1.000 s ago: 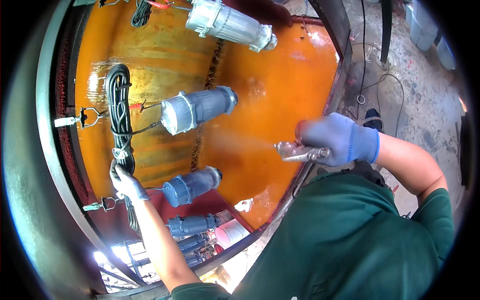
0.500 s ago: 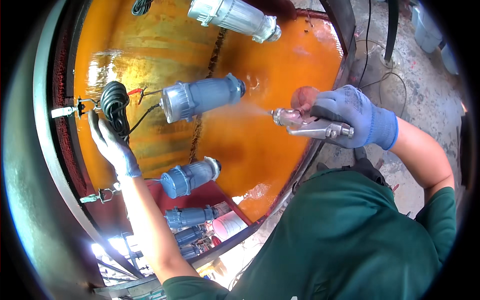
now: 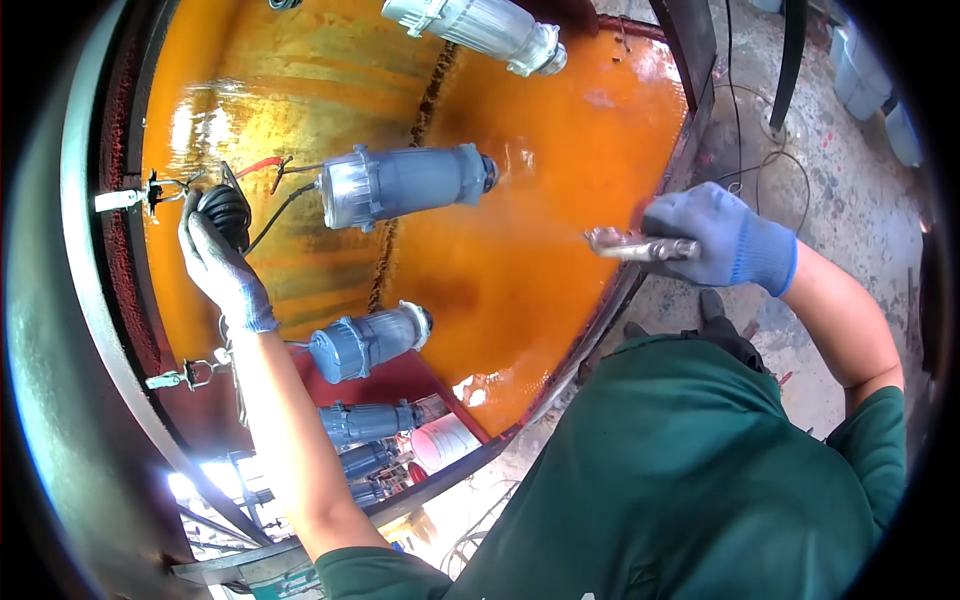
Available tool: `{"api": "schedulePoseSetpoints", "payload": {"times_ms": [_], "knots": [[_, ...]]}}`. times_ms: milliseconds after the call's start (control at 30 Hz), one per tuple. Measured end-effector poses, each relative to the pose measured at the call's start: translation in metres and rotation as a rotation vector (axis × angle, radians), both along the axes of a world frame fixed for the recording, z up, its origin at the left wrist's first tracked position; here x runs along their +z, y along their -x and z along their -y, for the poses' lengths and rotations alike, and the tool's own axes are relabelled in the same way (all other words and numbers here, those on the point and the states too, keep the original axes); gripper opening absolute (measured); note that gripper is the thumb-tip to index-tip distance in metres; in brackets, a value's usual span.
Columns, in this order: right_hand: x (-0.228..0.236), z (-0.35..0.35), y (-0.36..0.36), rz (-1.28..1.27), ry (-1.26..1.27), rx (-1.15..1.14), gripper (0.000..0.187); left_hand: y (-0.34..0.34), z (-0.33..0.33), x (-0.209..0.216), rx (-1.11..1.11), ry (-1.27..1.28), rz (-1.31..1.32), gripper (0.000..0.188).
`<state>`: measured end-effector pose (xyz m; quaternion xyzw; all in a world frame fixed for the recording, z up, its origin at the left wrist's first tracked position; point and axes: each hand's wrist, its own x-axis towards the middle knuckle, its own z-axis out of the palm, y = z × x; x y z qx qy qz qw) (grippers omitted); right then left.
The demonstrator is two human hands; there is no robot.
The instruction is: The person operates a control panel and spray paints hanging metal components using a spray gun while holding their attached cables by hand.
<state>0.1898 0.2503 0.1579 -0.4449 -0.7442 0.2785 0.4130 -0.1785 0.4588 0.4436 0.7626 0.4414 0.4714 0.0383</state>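
My gloved right hand [image 3: 705, 240] is closed round a silver spray gun [image 3: 640, 245], blurred and with its nozzle toward the left. Faint haze hangs between it and a blue-grey cylindrical motor housing [image 3: 415, 185] with a bare silver end. That housing hangs sideways from the left, with a black lead and a red-handled clip [image 3: 262, 165] at its silver end. Against a coil of black cable [image 3: 226, 214], my gloved left hand [image 3: 225, 270] has its fingers curved along the coil's left side; the thumb is hidden. A hook with a white tag [image 3: 120, 200] is by the fingertips.
Above hangs a silver housing [image 3: 480, 32]; below hangs a partly blue one [image 3: 370, 340], with several blue ones beyond. Behind them stands an orange-coated booth wall [image 3: 560, 130]. A pink-and-white bucket [image 3: 450, 442] stands low, and hoses [image 3: 780, 150] lie on the concrete floor at right.
The spray gun has tilted and drawn slightly right, away from the housing, and its visible spray has thinned to haze. The cable coil and the middle housing have turned; my left hand is closer around the coil.
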Motion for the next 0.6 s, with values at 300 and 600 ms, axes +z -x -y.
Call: {"api": "schedulePoseSetpoints", "payload": {"times_ms": [300, 600], "knots": [[-0.001, -0.006, 0.018, -0.419, 0.212, -0.187, 0.021, 0.017, -0.003, -0.006, -0.032, -0.03, -0.054, 0.042], [-0.022, -0.015, 0.043, -0.521, 0.291, -0.251, 0.025, 0.013, -0.001, -0.006, -0.019, 0.036, -0.053, 0.043]]}}
